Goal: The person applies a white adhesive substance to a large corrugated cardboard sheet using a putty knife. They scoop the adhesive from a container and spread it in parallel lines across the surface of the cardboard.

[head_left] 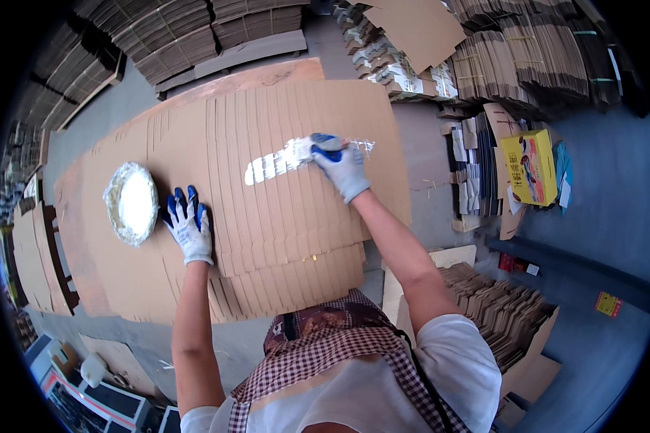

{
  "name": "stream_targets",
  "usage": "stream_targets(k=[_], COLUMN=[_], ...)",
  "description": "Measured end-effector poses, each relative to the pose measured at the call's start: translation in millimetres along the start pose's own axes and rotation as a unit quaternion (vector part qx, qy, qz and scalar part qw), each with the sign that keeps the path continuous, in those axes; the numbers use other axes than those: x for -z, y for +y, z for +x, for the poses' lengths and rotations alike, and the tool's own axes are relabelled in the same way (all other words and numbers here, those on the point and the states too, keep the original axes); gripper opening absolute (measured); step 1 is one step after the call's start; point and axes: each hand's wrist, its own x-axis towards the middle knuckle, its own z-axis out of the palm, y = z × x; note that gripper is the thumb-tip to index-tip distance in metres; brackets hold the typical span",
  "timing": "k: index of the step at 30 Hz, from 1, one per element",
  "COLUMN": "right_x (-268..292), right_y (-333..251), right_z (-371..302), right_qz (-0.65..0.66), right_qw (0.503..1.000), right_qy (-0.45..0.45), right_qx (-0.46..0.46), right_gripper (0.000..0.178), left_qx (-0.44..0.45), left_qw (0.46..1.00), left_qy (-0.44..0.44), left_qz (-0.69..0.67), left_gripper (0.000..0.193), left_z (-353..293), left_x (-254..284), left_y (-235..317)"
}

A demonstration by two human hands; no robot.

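My right hand point(341, 167), in a white glove with a blue palm, is closed around a brush whose pale, white-coated head point(301, 150) shows beside the fingers. The handle is mostly hidden in the grip. Under it, a white glue-like band point(266, 167) runs across a row of overlapping cardboard sheets point(289, 216). My left hand point(189, 228), gloved alike, lies flat on the cardboard with its fingers apart. Just left of it sits a round bowl point(152, 216) with a crusted, whitish rim and white liquid inside.
Tied stacks of flat cardboard point(173, 40) stand beyond the work surface, with more bundles point(542, 58) at the far right. A yellow box point(529, 167) rests on the right. Folded cardboard pieces point(495, 310) fill a spot near my right elbow. A machine point(94, 397) stands at the lower left.
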Motion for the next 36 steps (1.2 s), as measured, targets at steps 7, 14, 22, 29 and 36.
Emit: stream_targets(k=[7, 14, 22, 29, 36], right_x=[134, 82, 166, 74, 3], right_y=[114, 68, 116, -13, -45], right_z=[39, -45, -47, -88, -127], right_qz=[-0.186, -0.044, 0.02, 0.362, 0.154], right_qw=[0.957, 0.998, 0.963, 0.88, 0.953], right_qy=[0.15, -0.003, 0.172, 0.08, -0.011], right_qx=[-0.166, -0.049, -0.207, -0.296, -0.262], right_gripper=[0.052, 0.051, 0.022, 0.02, 0.037], left_qx=[0.002, -0.003, 0.006, 0.01, 0.001], left_qw=[1.0, 1.0, 1.0, 1.0, 1.0], left_qy=[0.012, 0.0, 0.0, 0.01, 0.016], left_qz=[-0.013, -0.002, 0.005, 0.006, 0.021], left_gripper=[0.051, 0.053, 0.052, 0.051, 0.053], left_z=[1, 2, -2, -4, -1], left_x=[3, 3, -3, 0, -3], left_y=[1, 1, -3, -7, -6])
